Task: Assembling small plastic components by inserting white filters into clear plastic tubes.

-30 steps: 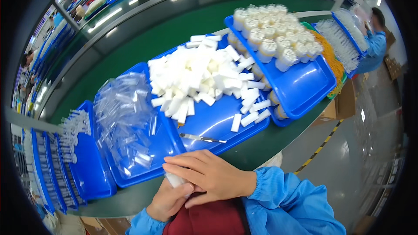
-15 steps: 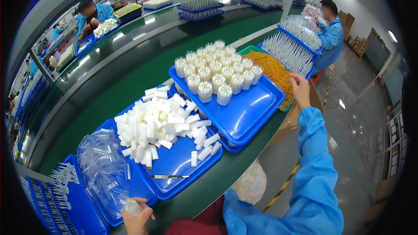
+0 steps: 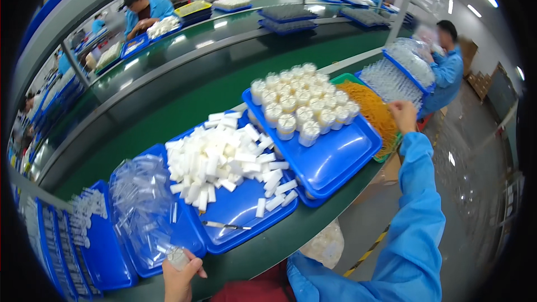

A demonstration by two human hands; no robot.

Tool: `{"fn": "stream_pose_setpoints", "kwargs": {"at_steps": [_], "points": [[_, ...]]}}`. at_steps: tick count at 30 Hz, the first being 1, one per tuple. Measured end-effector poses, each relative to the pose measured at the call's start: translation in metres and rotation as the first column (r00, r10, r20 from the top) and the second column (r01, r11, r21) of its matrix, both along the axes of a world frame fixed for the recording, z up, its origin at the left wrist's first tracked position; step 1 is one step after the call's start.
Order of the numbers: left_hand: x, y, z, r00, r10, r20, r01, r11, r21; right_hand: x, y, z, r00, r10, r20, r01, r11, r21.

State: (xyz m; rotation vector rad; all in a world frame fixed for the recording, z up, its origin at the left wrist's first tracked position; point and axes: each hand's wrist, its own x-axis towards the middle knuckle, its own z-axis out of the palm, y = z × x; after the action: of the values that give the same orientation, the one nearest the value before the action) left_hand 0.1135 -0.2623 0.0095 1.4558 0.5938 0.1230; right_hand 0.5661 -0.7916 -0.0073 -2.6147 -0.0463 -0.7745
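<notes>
Low at the front left, my left hand is closed around a round bundle of clear tubes, its end facing up. Beside it lies a blue tray holding a heap of loose clear plastic tubes. My right hand is reached out at the right edge of a green tray, with thumb and fingers pinched together. Thin orange-yellow rubber bands fill that tray, right by the fingertips. Whatever the pinch holds, if anything, is too small to make out.
Similar bundles stand on a stacked blue tray. White foam-like pieces and a slim pen-like tool lie in another tray. White spiky parts fill trays at far left. A co-worker sits at the right.
The whole view has shifted, so the trays appear further right. My left hand still grips the bundle, and my right hand remains beside the rubber bands, fingers pinched.
</notes>
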Motion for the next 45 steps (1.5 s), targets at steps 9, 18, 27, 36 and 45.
{"fn": "stream_pose_setpoints", "kwargs": {"at_steps": [9,18,27,36,45], "points": [[0.005,0.003,-0.018,0.998,0.056,-0.016,-0.057,0.994,-0.088,-0.133,0.154,0.08,0.918,0.22,0.33,-0.371,0.771,0.517],[-0.016,0.014,-0.027,0.999,-0.021,0.024,0.025,0.985,-0.168,-0.267,0.364,-0.02,0.431,0.853,-0.294,-0.573,0.51,0.642],[-0.028,0.025,-0.034,1.0,0.015,0.025,-0.009,0.98,-0.201,-0.266,0.383,-0.013,0.403,0.88,-0.252,-0.813,0.47,0.344],[-0.021,0.021,-0.024,0.998,-0.054,0.028,0.053,0.998,0.03,-0.28,0.407,-0.027,0.282,0.94,-0.19,-0.9,0.328,0.288],[-0.012,0.019,-0.025,0.989,0.093,0.111,-0.106,0.988,0.114,-0.283,0.39,-0.011,0.429,0.883,-0.193,-0.728,0.464,0.504]]}}
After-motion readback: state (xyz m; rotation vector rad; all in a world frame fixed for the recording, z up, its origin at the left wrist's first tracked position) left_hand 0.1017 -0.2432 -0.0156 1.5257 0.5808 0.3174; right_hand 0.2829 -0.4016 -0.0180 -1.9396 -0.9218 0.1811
